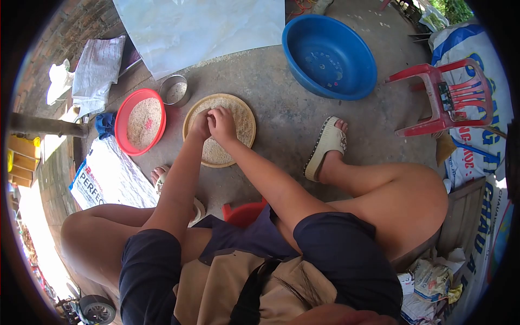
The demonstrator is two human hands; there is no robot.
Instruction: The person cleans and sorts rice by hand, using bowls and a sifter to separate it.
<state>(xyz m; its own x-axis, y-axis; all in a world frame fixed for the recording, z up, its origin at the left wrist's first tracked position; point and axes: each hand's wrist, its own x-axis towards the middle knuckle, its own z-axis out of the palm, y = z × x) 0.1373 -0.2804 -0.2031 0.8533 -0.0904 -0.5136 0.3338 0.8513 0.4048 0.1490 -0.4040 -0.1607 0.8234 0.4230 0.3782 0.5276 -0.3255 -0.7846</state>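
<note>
A round woven tray (252,132) with a layer of pale grain, which looks like rice, lies on the floor between my feet. Over its upper middle, my left hand (201,123) and my right hand (222,123) are together, fingertips meeting. The fingers of both are bent and pressed together; whatever they hold, if anything, is too small to make out. To the left of the tray is a red basin (120,122) with more grain. A metal container (186,97) with some grain stands between basin and tray.
A large blue tub (330,59) stands at the upper right, a red plastic chair (433,97) at the right. A pale sheet (200,32) lies beyond the tray. White printed sacks (111,176) lie at the left. A wooden post (46,125) juts in at the left.
</note>
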